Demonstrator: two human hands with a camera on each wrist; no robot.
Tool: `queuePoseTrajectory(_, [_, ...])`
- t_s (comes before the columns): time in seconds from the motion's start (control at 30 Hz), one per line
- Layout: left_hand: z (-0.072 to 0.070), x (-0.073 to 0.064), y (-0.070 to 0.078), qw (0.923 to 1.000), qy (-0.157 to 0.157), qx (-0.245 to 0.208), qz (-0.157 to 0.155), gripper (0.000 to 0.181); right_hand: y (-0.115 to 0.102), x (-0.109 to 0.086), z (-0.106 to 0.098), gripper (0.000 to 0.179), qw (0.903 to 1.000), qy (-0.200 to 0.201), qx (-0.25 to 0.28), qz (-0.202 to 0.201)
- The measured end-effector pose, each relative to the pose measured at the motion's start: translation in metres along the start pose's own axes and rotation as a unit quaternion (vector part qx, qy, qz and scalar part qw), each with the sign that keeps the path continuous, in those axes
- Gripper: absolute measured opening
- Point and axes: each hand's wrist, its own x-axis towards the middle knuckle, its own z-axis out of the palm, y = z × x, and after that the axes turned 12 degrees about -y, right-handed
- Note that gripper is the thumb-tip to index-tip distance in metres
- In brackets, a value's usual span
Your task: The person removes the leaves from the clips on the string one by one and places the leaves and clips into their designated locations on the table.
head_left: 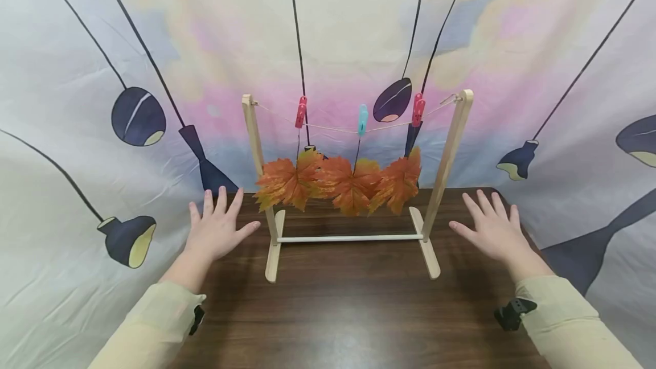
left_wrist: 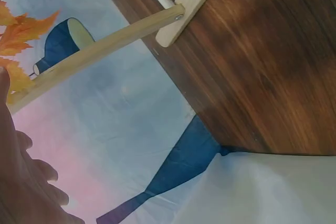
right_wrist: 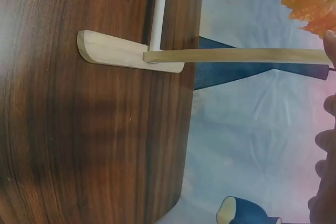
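Note:
A small wooden rack [head_left: 445, 169] stands on the table, with a thin string [head_left: 333, 128] tied between its two posts. Three orange maple leaves hang from it: the left leaf [head_left: 292, 181], the middle leaf [head_left: 353, 184] and the right leaf [head_left: 398, 180]. A red clothespin [head_left: 300, 113] holds the left one, a light blue clothespin [head_left: 363, 120] the middle one, another red clothespin [head_left: 418, 110] the right one. My left hand [head_left: 217, 226] is spread beside the left post, holding nothing. To the right of the rack, my right hand [head_left: 491, 229] is likewise spread and holds nothing.
The dark brown wooden table [head_left: 353, 318] extends in front of the rack. Behind and on both sides hangs a pale cloth [head_left: 353, 27] printed with dark lamps. A white rod [head_left: 351, 238] joins the rack's two feet low down.

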Motion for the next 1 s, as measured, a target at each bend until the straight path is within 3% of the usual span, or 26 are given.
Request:
queuePoseTrajectory(0.43, [-0.013, 0.0, 0.01, 0.9993, 0.019, -0.018, 0.028, 0.089, -0.01, 0.001, -0.011, 0.086, 0.9998, 0.014, 0.0, -0.011])
queuePoseTrajectory(0.7, [-0.023, 0.0, 0.013, 0.991, 0.111, -0.042, 0.063, 0.07, -0.016, 0.0, -0.018, 0.081, 0.9993, 0.014, 0.011, -0.032])
queuePoseTrajectory(1.0, [-0.03, -0.001, 0.015, 0.9906, 0.081, -0.094, 0.058, 0.07, -0.027, -0.003, -0.026, 0.072, 0.9979, 0.031, 0.02, -0.052])
